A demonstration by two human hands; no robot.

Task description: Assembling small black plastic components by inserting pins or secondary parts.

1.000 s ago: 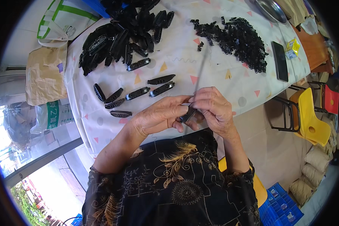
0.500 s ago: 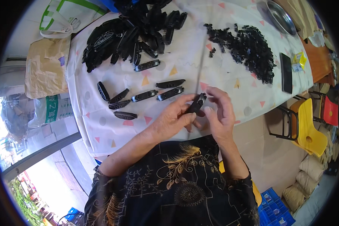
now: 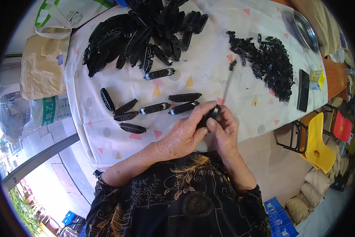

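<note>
The piece [image 3: 207,117] pinched between the fingers [image 3: 212,123] looks like matt black plastic, ribbed. Beyond the fingertips, the tablecloth [image 3: 209,59] reads as smooth, slightly glossy white sheet with printed triangles. Farther off, the bowl [image 3: 306,29] is shiny metal; the chair [image 3: 317,142] glossy yellow plastic.

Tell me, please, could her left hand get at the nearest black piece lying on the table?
Probably yes: the left hand sits right beside that black piece, with nothing between them. But it and the right hand both grip a small black part, so it must let go first.
</note>
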